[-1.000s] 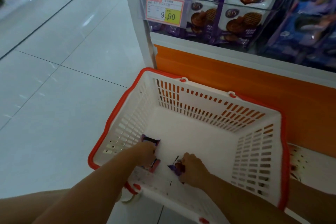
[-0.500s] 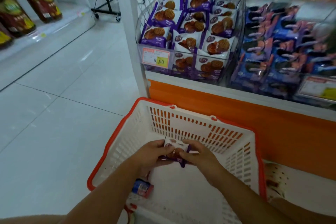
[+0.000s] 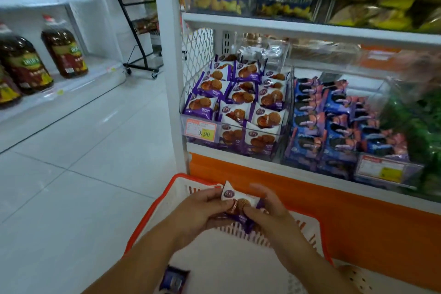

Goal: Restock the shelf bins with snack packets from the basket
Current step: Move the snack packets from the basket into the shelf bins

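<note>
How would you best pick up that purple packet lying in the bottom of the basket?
Probably from straight above. The purple packet lies flat on the floor of the basket, close to its near left wall, so the walls block a sideways reach. Pinch it across its width between thumb and fingers.

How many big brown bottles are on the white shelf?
3. The farthest bottle, the middle bottle, and the nearest bottle, cut off at the left edge. More may be out of view.
</note>
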Tool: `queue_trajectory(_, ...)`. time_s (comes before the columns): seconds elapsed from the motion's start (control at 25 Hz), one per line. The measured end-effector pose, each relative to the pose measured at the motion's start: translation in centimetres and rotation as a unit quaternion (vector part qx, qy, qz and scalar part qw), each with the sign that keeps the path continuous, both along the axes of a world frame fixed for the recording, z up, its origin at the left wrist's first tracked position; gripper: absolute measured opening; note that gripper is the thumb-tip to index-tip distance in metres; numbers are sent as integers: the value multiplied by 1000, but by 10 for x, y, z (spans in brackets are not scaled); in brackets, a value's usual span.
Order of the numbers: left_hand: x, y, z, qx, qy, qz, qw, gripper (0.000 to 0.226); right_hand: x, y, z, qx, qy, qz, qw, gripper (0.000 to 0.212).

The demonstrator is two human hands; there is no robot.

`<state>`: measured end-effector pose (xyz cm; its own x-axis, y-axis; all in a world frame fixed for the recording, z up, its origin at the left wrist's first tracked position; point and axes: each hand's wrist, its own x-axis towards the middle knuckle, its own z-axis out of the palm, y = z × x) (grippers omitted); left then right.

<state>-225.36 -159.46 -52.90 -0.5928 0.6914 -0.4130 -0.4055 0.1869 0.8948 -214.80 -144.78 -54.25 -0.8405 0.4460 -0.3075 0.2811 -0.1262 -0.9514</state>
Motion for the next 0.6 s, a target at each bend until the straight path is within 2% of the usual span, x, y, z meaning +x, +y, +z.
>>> queue_trajectory(0.16, -29, 25, 91, 2, 190, -12, 982, 21, -22, 24, 93, 188, 71, 50, 978, 36)
queue_trajectory(0.24, -40, 32, 115, -30, 341, -5, 939, 27, -38, 40, 126, 251, 114, 31, 961, 37)
queue_trajectory(0.32, -60, 35, 121, -77, 496, 14, 865, 40, -62, 61, 150, 329, 140, -17, 934, 37)
queue_trajectory(0.4, -83, 40, 115, -149, 639, 11, 755, 49, -91, 89, 164, 412, 142, -80, 896, 35)
queue_trajectory(0.48, -104, 50, 104, -192, 722, -9, 665, 53, -121, 118, 172, 479, 119, -108, 863, 31)
queue_trajectory(0.52, -112, 57, 101, -200, 743, -22, 638, 54, -135, 132, 173, 504, 102, -110, 850, 32)
queue_trajectory(0.6, -126, 69, 94, -217, 759, -47, 612, 55, -162, 158, 174, 534, 76, -115, 834, 32)
